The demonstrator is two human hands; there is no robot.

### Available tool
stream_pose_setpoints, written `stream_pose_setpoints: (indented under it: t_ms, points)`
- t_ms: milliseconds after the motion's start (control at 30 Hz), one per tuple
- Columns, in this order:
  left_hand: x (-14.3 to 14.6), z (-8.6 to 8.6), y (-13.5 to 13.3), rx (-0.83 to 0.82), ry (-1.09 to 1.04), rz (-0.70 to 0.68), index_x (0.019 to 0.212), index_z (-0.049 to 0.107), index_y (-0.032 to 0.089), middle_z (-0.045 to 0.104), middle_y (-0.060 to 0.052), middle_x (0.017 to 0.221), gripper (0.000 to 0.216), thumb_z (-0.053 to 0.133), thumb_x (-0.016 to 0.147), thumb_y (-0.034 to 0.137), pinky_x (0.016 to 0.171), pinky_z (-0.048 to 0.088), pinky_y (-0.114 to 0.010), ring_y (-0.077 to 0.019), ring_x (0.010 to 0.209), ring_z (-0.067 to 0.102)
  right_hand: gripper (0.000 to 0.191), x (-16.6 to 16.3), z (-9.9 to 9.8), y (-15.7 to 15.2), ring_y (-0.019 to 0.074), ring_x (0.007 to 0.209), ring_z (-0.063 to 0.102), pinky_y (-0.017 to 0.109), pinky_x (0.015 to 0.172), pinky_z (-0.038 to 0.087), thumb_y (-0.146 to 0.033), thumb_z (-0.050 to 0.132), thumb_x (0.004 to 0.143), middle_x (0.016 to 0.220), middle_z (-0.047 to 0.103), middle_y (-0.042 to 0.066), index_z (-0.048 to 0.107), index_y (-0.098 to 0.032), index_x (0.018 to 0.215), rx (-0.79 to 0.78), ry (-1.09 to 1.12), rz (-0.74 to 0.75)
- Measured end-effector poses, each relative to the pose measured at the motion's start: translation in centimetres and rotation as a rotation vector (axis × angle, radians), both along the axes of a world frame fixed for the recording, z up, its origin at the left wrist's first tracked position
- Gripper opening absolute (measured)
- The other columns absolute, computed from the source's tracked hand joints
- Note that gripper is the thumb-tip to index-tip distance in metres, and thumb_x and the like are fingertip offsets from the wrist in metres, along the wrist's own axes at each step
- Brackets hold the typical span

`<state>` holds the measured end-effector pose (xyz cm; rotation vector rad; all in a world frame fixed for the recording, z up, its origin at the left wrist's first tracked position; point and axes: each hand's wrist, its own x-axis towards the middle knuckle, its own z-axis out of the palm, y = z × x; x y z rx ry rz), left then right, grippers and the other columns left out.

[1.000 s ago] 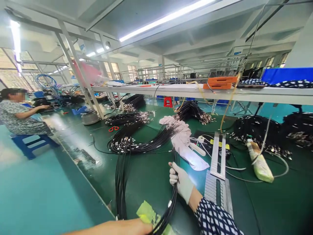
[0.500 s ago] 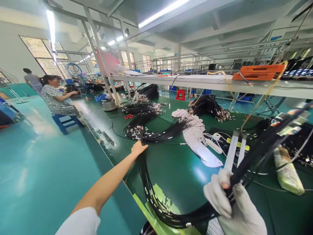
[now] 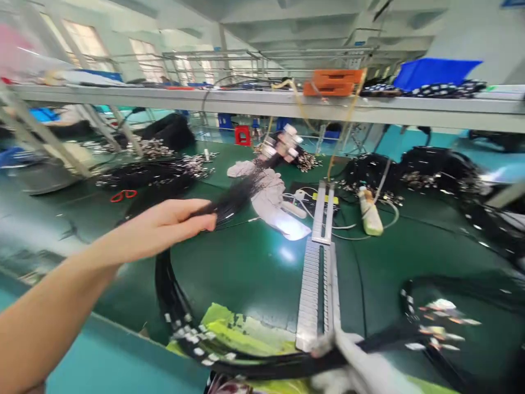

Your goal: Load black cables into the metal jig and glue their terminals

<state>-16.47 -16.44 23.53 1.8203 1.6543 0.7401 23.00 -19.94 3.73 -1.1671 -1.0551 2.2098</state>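
Observation:
A long bundle of black cables [image 3: 246, 365] with white tags curves in a U over the green table. My bare left hand [image 3: 172, 224] is closed around its left part. Cables stick out past the fingertips toward blurred white connector ends [image 3: 283, 143]. My right hand [image 3: 353, 361], in a white glove and smeared by motion, is closed around the bundle at the lower edge of the view. Beyond it lie the bundle's other connector ends [image 3: 441, 328]. Just above the right hand is a slotted metal gauge [image 3: 314, 290]. A white cloth [image 3: 274, 210] lies behind.
Red-handled scissors [image 3: 123, 195] and another cable bundle [image 3: 151, 169] lie at the left. More black cables [image 3: 443, 164] are heaped at the right, near a wrapped bottle-like item [image 3: 371, 216]. Orange trays [image 3: 334, 82] rest on the shelf [image 3: 246, 106] across the back.
My view has swung right. The right hand has lowered its end of the cable bundle to the table. My left hand has turned, its fingers now pointing right, with connector ends raised.

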Motion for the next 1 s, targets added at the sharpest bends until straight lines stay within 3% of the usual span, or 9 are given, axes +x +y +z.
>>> stream_pose_setpoints:
  t_ms: [67,133,267,367,433,533,667,833,1000]
  points:
    - [4.4,-0.9,3.6,-0.025,0.186,-0.275,0.083,0.065,0.022,0.057,0.002,0.073,0.033,0.055,0.088,0.053,0.059,0.038,-0.024,-0.0144,0.067,0.050,0.071,-4.5,-1.2,-1.2,0.0172,0.062,0.071,0.023,0.057,0.054,-0.079,0.065,0.069,0.077,0.074,0.012,0.069,-0.012,0.091,-0.112,0.108,-0.022]
    - [8.4,-4.0,7.5,-0.157,0.334,-0.530,0.081,0.065,0.020,0.059,0.001,0.072,0.030,0.053,0.090,0.047,0.064,0.040,-0.025,-0.0160,0.068,0.052,0.076,-8.4,-2.2,-1.6,0.0181,0.070,0.073,0.023,0.061,0.055,-0.082,0.065,0.065,0.081,0.075,0.011,0.068,-0.013,0.095,-0.201,0.255,-0.055]
    - [12.4,-12.7,13.1,-0.139,0.587,-0.555,0.081,0.066,0.017,0.065,-0.008,0.088,0.018,0.068,0.077,0.035,0.076,0.045,-0.031,-0.0250,0.085,0.059,0.080,-9.9,-2.1,-0.7,0.0221,0.097,0.072,0.032,0.087,0.056,-0.082,0.050,0.079,0.098,0.074,0.018,0.066,-0.007,0.105,-0.329,0.465,0.309]
    - [12.6,-17.4,14.3,-0.036,0.599,-0.530,0.108,0.064,0.017,0.060,-0.015,0.114,0.034,0.065,0.083,0.040,0.090,0.044,-0.038,-0.0313,0.107,0.055,0.064,-6.2,-0.4,2.6,0.0213,0.077,0.073,0.034,0.073,0.058,-0.068,0.051,0.088,0.088,0.075,0.015,0.067,-0.008,0.105,0.136,0.226,0.374]
    - [12.6,-19.2,14.4,0.032,0.576,-0.535,0.116,0.059,0.018,0.056,-0.014,0.121,0.035,0.053,0.092,0.043,0.095,0.041,-0.040,-0.0297,0.113,0.052,0.048,-3.3,0.6,6.3,0.0180,0.071,0.070,0.033,0.069,0.058,-0.058,0.054,0.092,0.087,0.074,0.009,0.069,-0.014,0.103,0.652,-0.165,0.026]
    - [12.9,-20.5,14.2,0.096,0.551,-0.525,0.107,0.059,0.018,0.057,-0.013,0.118,0.033,0.041,0.099,0.044,0.095,0.040,-0.040,-0.0283,0.110,0.052,0.033,-0.3,0.7,12.5,0.0203,0.100,0.065,0.041,0.086,0.057,-0.040,0.058,0.096,0.120,0.064,0.009,0.061,-0.018,0.120,0.811,-0.368,-0.232]
    - [12.6,-21.2,12.8,0.077,0.540,-0.512,0.093,0.055,0.019,0.063,-0.010,0.099,0.034,0.035,0.101,0.046,0.083,0.041,-0.036,-0.0267,0.095,0.058,0.029,0.8,-1.6,17.6,0.0238,0.111,0.061,0.048,0.100,0.048,-0.038,0.053,0.098,0.122,0.063,0.010,0.061,-0.018,0.118,0.882,-0.553,-0.360]
    - [11.4,-20.6,9.3,-0.123,0.421,-0.505,0.092,0.051,0.022,0.064,-0.003,0.087,0.030,0.037,0.099,0.048,0.069,0.036,-0.029,-0.0216,0.078,0.058,0.035,0.9,-4.1,17.5,0.0264,0.114,0.058,0.045,0.107,0.040,-0.042,0.043,0.096,0.118,0.066,0.012,0.063,-0.018,0.112,0.936,-0.648,-0.364]
    - [10.4,-18.4,8.7,-0.369,0.171,-0.581,0.075,0.048,0.020,0.049,0.004,0.070,0.033,0.047,0.093,0.048,0.063,0.031,-0.025,-0.0137,0.068,0.044,0.034,1.0,-4.0,15.2,0.0239,0.108,0.061,0.041,0.101,0.045,-0.045,0.045,0.095,0.112,0.067,0.009,0.063,-0.020,0.109,0.931,-0.663,-0.283]
